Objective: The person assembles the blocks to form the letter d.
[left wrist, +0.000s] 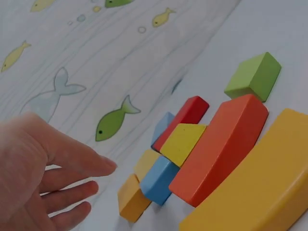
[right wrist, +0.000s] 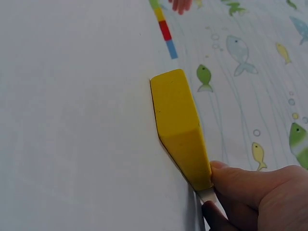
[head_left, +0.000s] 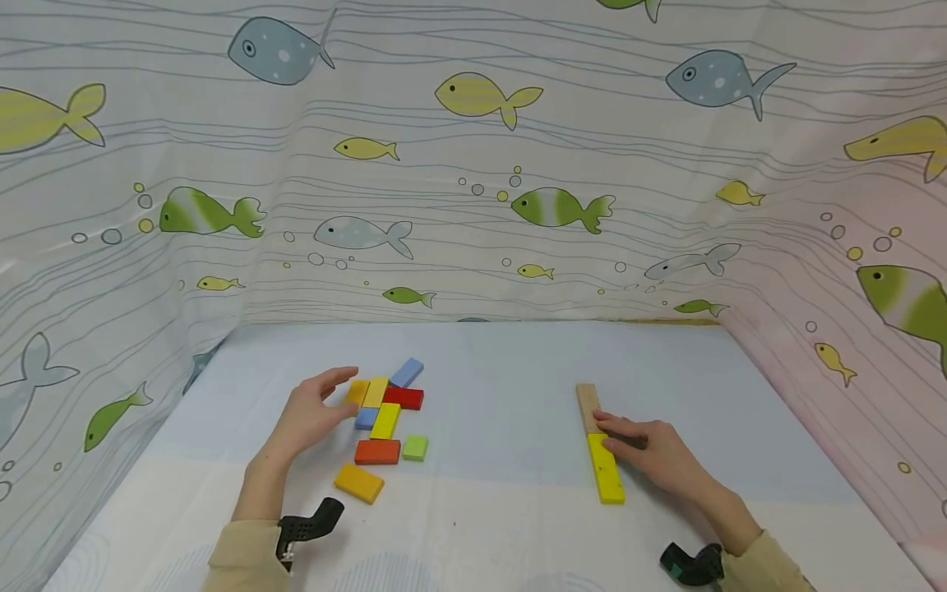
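My left hand [head_left: 309,413] hovers at the left of a cluster of flat coloured blocks, fingers spread and nothing held. Closest to it are an orange-yellow block [head_left: 357,393] and a yellow block [head_left: 377,393]. In the left wrist view its fingertips stand apart from the blocks. On the right, a plain wooden block [head_left: 587,401] and a yellow block [head_left: 607,477] lie end to end in a line. My right hand [head_left: 662,456] pinches the wooden block near that joint, thumb touching the yellow one. Part of the wooden block is hidden in the right wrist view.
Around the cluster lie a red block [head_left: 404,399], blue blocks [head_left: 408,372], another yellow block [head_left: 385,422], an orange-red block [head_left: 377,452], a green block [head_left: 415,448] and an amber block [head_left: 358,483]. A fish-print curtain [head_left: 473,181] hangs behind the table [head_left: 503,427] and at both sides.
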A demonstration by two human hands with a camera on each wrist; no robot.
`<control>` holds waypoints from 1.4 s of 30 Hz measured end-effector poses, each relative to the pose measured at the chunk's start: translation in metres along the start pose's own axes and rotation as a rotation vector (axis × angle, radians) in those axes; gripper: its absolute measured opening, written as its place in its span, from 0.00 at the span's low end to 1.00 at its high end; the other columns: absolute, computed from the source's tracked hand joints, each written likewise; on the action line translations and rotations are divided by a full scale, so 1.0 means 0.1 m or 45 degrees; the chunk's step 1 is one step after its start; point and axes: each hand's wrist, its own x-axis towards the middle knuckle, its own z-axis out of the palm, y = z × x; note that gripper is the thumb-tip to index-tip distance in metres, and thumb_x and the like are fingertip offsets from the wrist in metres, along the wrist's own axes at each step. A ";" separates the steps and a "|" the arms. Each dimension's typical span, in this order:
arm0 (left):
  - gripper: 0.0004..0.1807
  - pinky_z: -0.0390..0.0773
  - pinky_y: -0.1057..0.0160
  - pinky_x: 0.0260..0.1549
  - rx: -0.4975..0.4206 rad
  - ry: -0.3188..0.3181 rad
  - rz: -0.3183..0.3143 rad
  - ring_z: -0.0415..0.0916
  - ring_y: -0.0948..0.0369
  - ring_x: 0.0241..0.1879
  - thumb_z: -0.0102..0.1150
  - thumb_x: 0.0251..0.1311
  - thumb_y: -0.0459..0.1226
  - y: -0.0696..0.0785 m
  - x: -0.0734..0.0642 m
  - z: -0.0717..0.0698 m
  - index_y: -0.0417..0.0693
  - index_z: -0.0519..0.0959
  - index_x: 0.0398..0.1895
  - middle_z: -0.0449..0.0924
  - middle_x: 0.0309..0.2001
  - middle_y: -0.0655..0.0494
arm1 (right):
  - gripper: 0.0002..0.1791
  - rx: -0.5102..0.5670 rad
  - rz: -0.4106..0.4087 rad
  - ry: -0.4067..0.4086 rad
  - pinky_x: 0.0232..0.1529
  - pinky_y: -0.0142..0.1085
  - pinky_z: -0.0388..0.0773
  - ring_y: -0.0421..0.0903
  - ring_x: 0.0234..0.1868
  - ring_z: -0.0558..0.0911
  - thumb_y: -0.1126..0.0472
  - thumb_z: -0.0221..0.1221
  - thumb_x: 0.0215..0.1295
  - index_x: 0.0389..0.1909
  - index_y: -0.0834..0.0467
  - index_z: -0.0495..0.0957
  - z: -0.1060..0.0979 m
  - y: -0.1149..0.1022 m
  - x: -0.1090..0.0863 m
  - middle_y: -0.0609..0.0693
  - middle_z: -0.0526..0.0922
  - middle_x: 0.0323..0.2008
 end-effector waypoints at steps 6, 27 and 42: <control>0.35 0.68 0.39 0.65 0.011 -0.051 -0.063 0.62 0.34 0.68 0.61 0.62 0.33 -0.09 0.01 0.02 0.38 0.63 0.73 0.64 0.70 0.32 | 0.23 0.010 0.001 -0.004 0.65 0.52 0.71 0.53 0.68 0.73 0.50 0.64 0.66 0.60 0.51 0.81 -0.01 0.00 0.00 0.44 0.78 0.64; 0.35 0.64 0.42 0.68 0.006 -0.115 -0.046 0.58 0.36 0.72 0.52 0.62 0.25 -0.17 0.07 0.18 0.36 0.60 0.74 0.59 0.73 0.32 | 0.24 0.028 0.032 -0.032 0.66 0.53 0.69 0.54 0.70 0.71 0.48 0.63 0.67 0.61 0.50 0.80 -0.02 0.01 0.00 0.44 0.76 0.65; 0.37 0.64 0.41 0.68 0.010 -0.098 -0.114 0.61 0.37 0.70 0.64 0.61 0.31 -0.20 0.07 0.14 0.38 0.61 0.73 0.63 0.71 0.33 | 0.24 0.033 0.055 -0.035 0.67 0.53 0.69 0.55 0.70 0.70 0.49 0.63 0.67 0.62 0.50 0.79 -0.01 0.01 0.00 0.44 0.76 0.65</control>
